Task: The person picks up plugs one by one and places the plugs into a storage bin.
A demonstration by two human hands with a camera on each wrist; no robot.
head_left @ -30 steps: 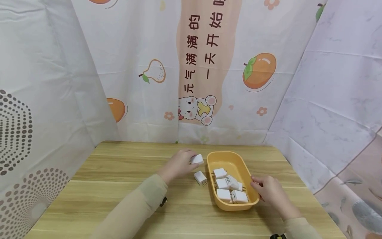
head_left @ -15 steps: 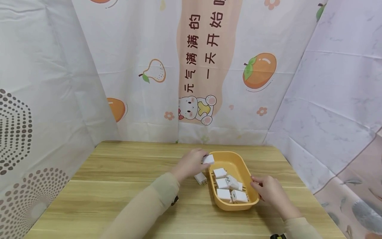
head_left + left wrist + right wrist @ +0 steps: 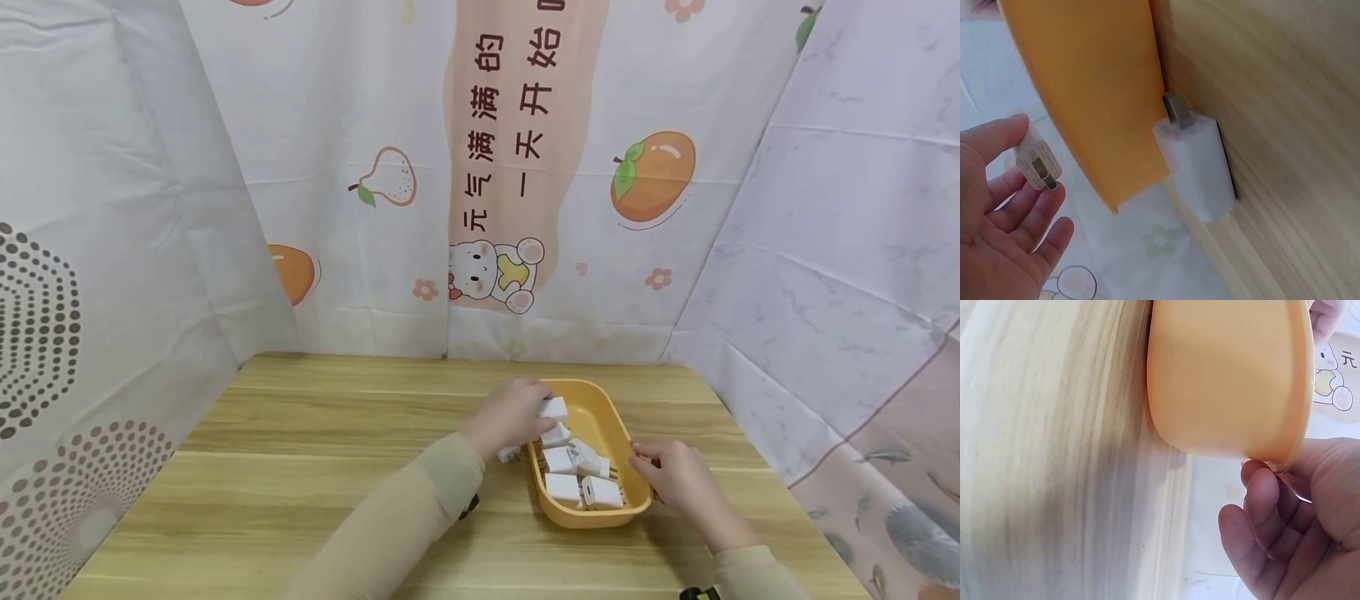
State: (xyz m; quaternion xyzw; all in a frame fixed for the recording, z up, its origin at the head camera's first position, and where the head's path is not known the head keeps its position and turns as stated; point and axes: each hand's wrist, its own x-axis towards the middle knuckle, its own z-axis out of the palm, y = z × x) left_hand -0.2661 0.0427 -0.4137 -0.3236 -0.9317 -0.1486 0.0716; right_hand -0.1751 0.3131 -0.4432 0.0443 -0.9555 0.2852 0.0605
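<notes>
My left hand pinches a white plug adapter between thumb and fingers, over the left rim of the orange-yellow bin. Its metal prongs point back toward the palm in the left wrist view, where the held adapter shows printed text. Several white adapters lie inside the bin, mostly in its near half. With thumb and fingertips, my right hand grips the bin's right rim; the right wrist view shows this hold on the rim. Another adapter lies on the table beside the bin, partly hidden by my left hand in the head view.
The wood-grain table extends left and right of the bin. Behind it hangs a printed curtain with fruit drawings and writing. Further cloth sheets close off both sides.
My left hand has carried the adapter rightward, from above the table to over the bin. My right hand has stayed on the rim, and the bin has not moved.
</notes>
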